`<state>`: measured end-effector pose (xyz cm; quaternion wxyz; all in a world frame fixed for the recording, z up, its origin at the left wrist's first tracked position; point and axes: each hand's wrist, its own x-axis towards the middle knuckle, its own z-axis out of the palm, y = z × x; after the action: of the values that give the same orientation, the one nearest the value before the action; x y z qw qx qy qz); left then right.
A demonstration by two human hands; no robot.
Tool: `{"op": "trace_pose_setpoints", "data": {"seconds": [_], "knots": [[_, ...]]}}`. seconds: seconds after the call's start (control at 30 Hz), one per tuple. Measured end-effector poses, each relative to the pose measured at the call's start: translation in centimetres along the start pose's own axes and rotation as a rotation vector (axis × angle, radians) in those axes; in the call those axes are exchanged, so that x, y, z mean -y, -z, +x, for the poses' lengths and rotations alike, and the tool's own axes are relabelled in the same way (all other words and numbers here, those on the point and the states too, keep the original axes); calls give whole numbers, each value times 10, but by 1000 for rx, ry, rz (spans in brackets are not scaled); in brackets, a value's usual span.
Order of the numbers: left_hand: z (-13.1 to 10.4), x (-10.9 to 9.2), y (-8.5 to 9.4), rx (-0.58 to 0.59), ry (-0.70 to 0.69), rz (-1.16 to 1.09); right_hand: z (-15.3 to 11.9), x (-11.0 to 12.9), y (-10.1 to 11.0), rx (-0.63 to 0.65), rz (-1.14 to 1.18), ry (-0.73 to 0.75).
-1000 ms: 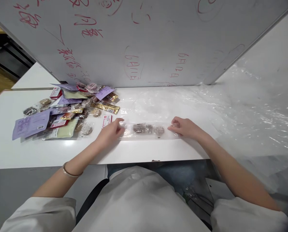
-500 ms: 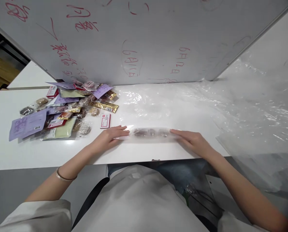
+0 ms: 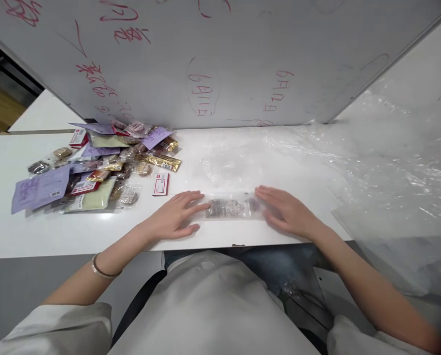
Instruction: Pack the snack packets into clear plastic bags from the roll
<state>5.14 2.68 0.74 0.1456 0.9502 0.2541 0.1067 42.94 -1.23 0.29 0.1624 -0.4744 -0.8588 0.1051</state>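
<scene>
A flat clear plastic packet [image 3: 232,208] with dark and pale pieces showing through lies near the table's front edge. Over its left end rests my left hand [image 3: 179,214], fingers spread, the index fingertip on the film. At the right end is my right hand [image 3: 285,212], its fingers stretched out and the thumb apart, touching the packet. Neither hand is closed around it. What exactly is inside the packet is too blurred to name. A small red and white box [image 3: 161,184] lies just beyond my left hand.
Several wrapped snacks and purple pouches [image 3: 43,188] are heaped at the left of the white table [image 3: 139,241]. A large sheet of clear plastic film [image 3: 386,182] spreads over the right side and hangs past the edge. A whiteboard [image 3: 235,54] with red writing stands behind.
The packet, seen narrow and edge-on before, now lies flatter and shows its contents. My fingers have spread, and both hands have shifted slightly over its ends.
</scene>
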Motion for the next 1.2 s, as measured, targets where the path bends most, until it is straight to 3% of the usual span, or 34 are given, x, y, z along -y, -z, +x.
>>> {"op": "trace_pose_setpoints", "data": {"seconds": [0.07,0.23,0.37,0.47,0.57,0.63,0.73,0.8,0.93,1.07,1.13,1.2], "knots": [[-2,-1,4,70,1,-33,-6,1,3,128,53,65],[-8,5,18,29,173,-200,-12,-1,11,130,126,22],[-10,14,27,74,425,-398,-1,-4,18,194,311,-211],[-6,12,24,45,543,-355,16,-4,14,245,279,-401],[-6,3,17,-105,455,-54,26,-1,5,14,22,-376],[-9,-4,15,-95,281,58,24,5,1,-87,-83,-191],[-17,-13,16,64,71,40,11,14,0,41,-33,90],[-22,-16,17,84,65,27,2,18,0,118,13,143],[-23,-16,24,30,242,-50,2,16,6,118,94,5],[-11,-8,32,34,471,-177,29,6,17,181,199,-241],[-4,-3,29,23,523,-191,45,3,16,220,194,-318],[1,1,20,-38,538,-94,57,5,9,175,76,-322]]}}
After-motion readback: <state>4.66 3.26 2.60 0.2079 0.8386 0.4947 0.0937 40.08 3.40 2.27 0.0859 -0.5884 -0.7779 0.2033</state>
